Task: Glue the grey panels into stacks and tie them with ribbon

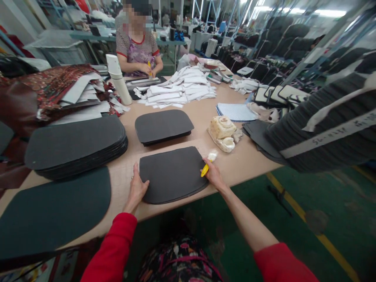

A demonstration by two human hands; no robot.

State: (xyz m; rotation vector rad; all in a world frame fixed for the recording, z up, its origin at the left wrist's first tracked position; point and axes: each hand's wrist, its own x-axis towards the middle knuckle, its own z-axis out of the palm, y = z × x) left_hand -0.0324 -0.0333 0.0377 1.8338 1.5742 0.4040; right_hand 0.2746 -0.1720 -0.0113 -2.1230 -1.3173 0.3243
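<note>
A small stack of dark grey panels (173, 174) with rounded corners lies in front of me at the table's near edge. My left hand (137, 188) holds its left edge, with the thumb near the lower left corner and the index finger stretched along the side. At the right edge, my right hand (213, 172) grips a brush (205, 169) with a yellow handle and white bristles while its fingers touch the panels. Just behind lies another stack of dark panels (164, 123). A glue-crusted, cream-coloured container (223, 129) stands to the right of that stack.
A taller panel stack (76, 143) and a dark green-grey sheet (58, 207) lie left. White strips (182, 88) are heaped at the back, beside a white bottle (120, 80). Bundled dark pieces (323, 121) lean at right. A co-worker (138, 47) works across the table (249, 168).
</note>
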